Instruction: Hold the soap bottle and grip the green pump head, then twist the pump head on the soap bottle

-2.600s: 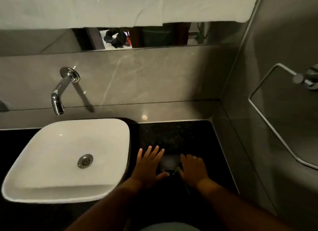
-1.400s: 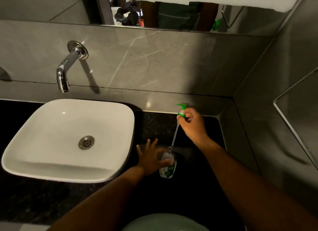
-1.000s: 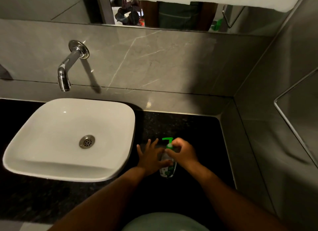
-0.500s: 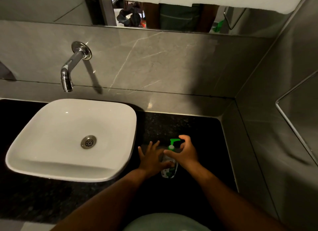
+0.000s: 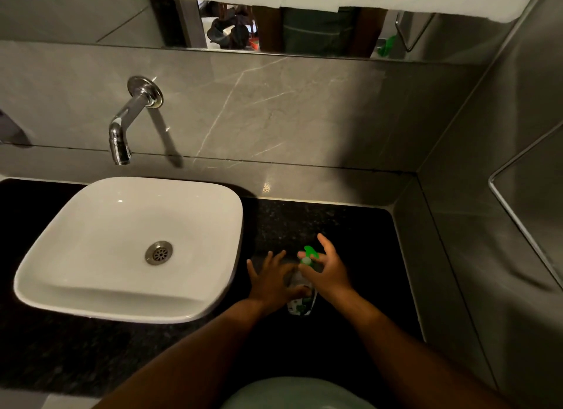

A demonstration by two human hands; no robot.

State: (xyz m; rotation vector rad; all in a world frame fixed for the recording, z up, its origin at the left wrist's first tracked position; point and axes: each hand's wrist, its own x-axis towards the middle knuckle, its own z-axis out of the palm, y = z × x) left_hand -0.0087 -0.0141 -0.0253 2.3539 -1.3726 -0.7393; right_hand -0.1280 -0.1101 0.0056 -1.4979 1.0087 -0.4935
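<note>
A small clear soap bottle [image 5: 300,305] with a green-and-white label stands on the black stone counter [image 5: 341,226], right of the basin. My left hand [image 5: 271,282] holds the bottle's body, thumb wrapped across its front and fingers spread behind it. My right hand [image 5: 330,274] pinches the neck of the green pump head [image 5: 309,252] on top of the bottle, with its index finger lifted away.
A white square basin [image 5: 122,308] sits on the counter at left, under a chrome wall spout [image 5: 122,134]. Grey marble walls close the back and right. A metal towel ring [image 5: 518,213] hangs on the right wall. A mirror strip [image 5: 304,28] runs above.
My right hand had the pump and its tube lifted out, then lowered it back into the bottle. Since then it stays at the neck, fingers shifting slightly. My left hand kept hold of the bottle.
</note>
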